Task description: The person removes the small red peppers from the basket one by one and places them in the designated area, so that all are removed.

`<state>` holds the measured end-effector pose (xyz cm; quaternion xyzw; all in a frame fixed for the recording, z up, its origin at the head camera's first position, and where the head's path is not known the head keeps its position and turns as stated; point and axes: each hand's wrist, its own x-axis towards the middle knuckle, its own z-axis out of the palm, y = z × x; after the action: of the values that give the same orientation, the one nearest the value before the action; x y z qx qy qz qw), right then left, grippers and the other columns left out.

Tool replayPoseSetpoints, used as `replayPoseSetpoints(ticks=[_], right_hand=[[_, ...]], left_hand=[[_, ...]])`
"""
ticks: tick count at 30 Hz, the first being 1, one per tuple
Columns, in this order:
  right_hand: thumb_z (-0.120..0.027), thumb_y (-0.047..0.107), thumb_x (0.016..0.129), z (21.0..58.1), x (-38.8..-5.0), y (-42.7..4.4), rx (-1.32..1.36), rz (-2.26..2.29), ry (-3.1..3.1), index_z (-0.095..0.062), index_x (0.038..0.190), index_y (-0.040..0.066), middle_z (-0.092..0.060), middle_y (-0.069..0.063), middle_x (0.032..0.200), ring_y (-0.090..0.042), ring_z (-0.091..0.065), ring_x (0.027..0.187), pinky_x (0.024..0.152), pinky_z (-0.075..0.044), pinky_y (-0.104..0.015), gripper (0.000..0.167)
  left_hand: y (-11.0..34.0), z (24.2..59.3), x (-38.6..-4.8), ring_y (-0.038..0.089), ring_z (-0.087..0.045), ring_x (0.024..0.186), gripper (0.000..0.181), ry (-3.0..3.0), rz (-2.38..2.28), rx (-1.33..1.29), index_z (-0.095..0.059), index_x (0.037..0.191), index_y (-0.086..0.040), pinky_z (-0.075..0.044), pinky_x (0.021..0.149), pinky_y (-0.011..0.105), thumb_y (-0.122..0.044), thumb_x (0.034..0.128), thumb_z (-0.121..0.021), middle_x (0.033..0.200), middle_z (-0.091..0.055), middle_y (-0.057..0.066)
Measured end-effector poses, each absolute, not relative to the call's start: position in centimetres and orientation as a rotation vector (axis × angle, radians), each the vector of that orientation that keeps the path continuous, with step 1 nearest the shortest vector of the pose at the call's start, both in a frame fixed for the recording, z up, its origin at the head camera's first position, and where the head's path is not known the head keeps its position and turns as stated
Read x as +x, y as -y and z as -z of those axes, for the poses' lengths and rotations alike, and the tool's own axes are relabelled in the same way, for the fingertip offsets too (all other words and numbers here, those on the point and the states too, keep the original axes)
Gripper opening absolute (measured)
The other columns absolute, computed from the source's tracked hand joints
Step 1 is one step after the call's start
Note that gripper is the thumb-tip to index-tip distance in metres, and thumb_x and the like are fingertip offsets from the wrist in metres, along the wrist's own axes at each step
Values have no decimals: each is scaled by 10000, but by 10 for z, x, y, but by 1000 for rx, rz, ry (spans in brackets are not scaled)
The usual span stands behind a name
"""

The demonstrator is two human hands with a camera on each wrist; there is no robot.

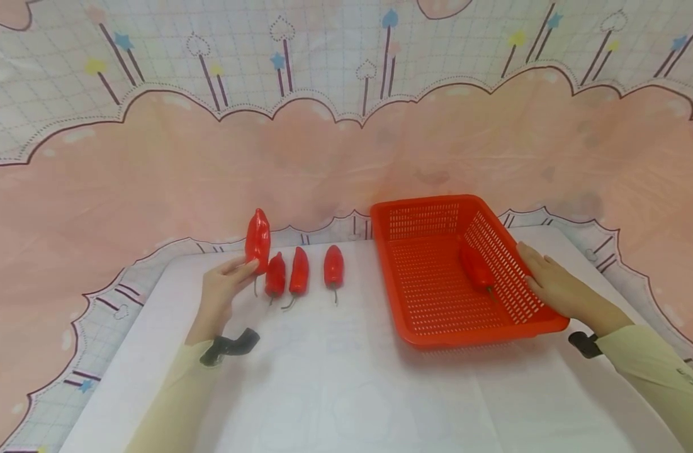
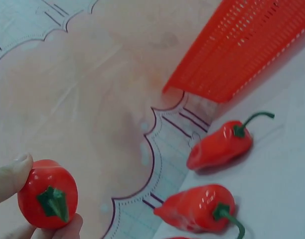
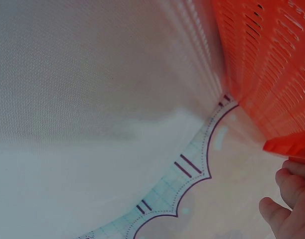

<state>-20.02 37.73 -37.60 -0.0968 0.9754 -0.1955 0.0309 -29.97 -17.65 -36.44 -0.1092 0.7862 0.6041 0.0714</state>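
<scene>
Sleeves [image 1: 173, 393], white table [image 1: 335, 390], peppers [image 1: 333, 267], patterned cloth [image 1: 301, 163]

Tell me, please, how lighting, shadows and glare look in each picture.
Head view: bright, with a soft shadow below the perforated red basket on the white tabletop; left wrist view: dimmer, with small glossy highlights on the held red chili pepper; right wrist view: broad grey shade over the tabletop's upper part, its edge soft.

The head view is bright, the 2 wrist views dimmer.

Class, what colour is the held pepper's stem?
The stem is green, clearest in the left wrist view.
</scene>
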Motion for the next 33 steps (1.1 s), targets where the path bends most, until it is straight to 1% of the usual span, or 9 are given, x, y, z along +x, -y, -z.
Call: replayPoseSetpoints(ticks=[5, 8, 14, 20, 24, 30, 33], right_hand=[[-422, 133, 970, 378, -201, -379, -304, 592, -3016, -28, 1474, -68, -107, -330, 1513, -482, -126, 1393, 1159, -21, -574, 670], [-421, 142, 974, 379, -201, -379, -301, 590, -3015, -19, 1477, -58, -104, -325, 1516, -478, -123, 1395, 1166, -10, -559, 675], [-420, 152, 976, 378, -201, -379, -298, 600, -3011, -13, 1479, -52, -101, -321, 1518, -476, -116, 1398, 1172, 12, -543, 679], [-415, 149, 978, 376, -200, -378, -303, 611, -3007, -15, 1477, -59, -98, -327, 1515, -482, -111, 1396, 1169, 13, -551, 673], [-414, 151, 978, 376, -200, -378, -305, 608, -3011, -17, 1477, -59, -100, -328, 1514, -482, -113, 1395, 1169, 9, -551, 671], [-412, 153, 979, 377, -200, -378, -312, 607, -3014, -17, 1476, -60, -101, -329, 1513, -481, -113, 1395, 1172, 13, -542, 670], [-413, 145, 976, 377, -200, -378, -315, 606, -3016, -21, 1474, -66, -106, -333, 1510, -483, -116, 1393, 1170, 8, -548, 669]], left_hand=[[187, 376, -301, 280, -405, 1339, 783, -2386, -1783, -341, -356, 1454, -149, -292, 1131, 499, -497, 819, -654, 1467, -421, 88], [194, 384, -301, 276, -412, 1330, 770, -2396, -1777, -339, -363, 1451, -142, -311, 1128, 466, -498, 828, -643, 1462, -429, 92], [206, 398, -304, 274, -417, 1334, 728, -2387, -1787, -342, -364, 1442, -90, -340, 1118, 389, -451, 865, -621, 1462, -425, 120], [214, 406, -307, 281, -398, 1345, 729, -2384, -1747, -382, -354, 1444, -81, -335, 1117, 383, -445, 870, -618, 1472, -405, 132], [217, 410, -307, 299, -372, 1350, 740, -2383, -1706, -406, -362, 1439, -77, -320, 1129, 397, -465, 863, -617, 1471, -403, 139], [222, 416, -308, 343, -287, 1386, 758, -2387, -1639, -452, -355, 1438, -63, -262, 1150, 479, -477, 860, -617, 1494, -355, 165], [224, 419, -309, 353, -281, 1382, 760, -2396, -1609, -458, -363, 1435, -63, -261, 1147, 492, -485, 857, -618, 1495, -352, 168]])
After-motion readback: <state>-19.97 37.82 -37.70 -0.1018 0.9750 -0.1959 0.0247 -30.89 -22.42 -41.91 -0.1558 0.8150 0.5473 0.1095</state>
